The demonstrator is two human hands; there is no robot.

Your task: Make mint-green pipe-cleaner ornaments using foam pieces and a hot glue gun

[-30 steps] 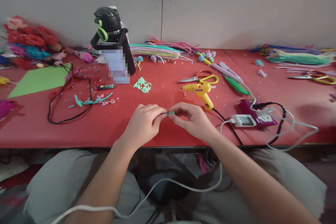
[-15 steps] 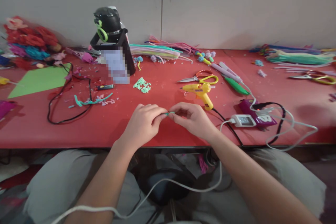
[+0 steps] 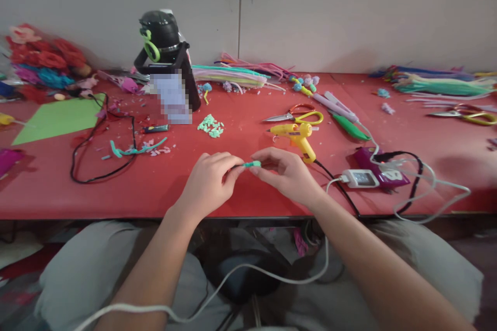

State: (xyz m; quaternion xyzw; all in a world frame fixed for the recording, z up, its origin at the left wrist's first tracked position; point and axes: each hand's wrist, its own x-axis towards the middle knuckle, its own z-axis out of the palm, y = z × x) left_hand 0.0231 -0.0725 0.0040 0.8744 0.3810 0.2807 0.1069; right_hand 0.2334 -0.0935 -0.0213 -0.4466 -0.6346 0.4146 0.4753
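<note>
Between the thumb and fingers of my left hand (image 3: 213,178) is pinched one end of a short, twisted green pipe-cleaner piece (image 3: 251,164). Its rounded right end shows between the thumb and forefinger of my right hand (image 3: 285,173), which are curled closely about it. The piece is held just above the red table, level across both hands. Beyond my hands lies a small heap of cut green bits (image 3: 210,126). A yellow glue gun (image 3: 295,137) rests past my right hand, with scissors (image 3: 297,115) behind it.
A black bottle (image 3: 190,83) stands behind the heap. Pipe-cleaner bundles (image 3: 233,75) lie along the wall. Right of my hands are a purple power strip (image 3: 365,158), a white plugged device (image 3: 363,178) and loose cables. A black cord (image 3: 73,152) loops at left near a green sheet (image 3: 62,119).
The finger and thumb of my right hand have parted slightly, and more of the green piece's rounded end shows. My left hand has shifted slightly left.
</note>
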